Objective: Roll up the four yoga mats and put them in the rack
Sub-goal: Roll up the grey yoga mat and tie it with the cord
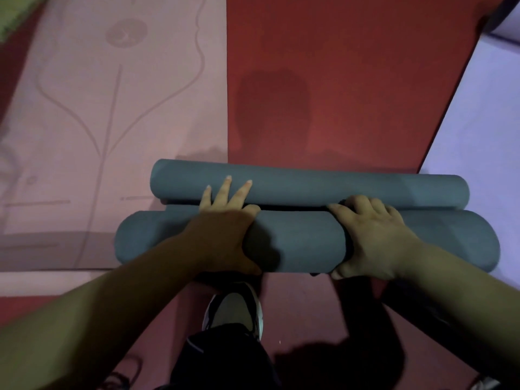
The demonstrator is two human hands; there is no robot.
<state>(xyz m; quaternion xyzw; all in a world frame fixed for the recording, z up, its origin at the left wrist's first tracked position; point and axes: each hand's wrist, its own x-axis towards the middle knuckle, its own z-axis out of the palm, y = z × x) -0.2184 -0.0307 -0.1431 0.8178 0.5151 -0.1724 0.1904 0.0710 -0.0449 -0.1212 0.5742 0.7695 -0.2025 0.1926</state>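
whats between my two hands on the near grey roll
Only bare surface of the near grey roll lies between the left hand and right hand, seen in the head view.

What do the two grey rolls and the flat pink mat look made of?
Near grey roll and far grey roll: likely soft foam or rubber, matte, no shine; the near one seems to dent under the grip. Pink mat: likely the same kind of matte foam, with darker line markings, printed or embossed, cannot tell which.
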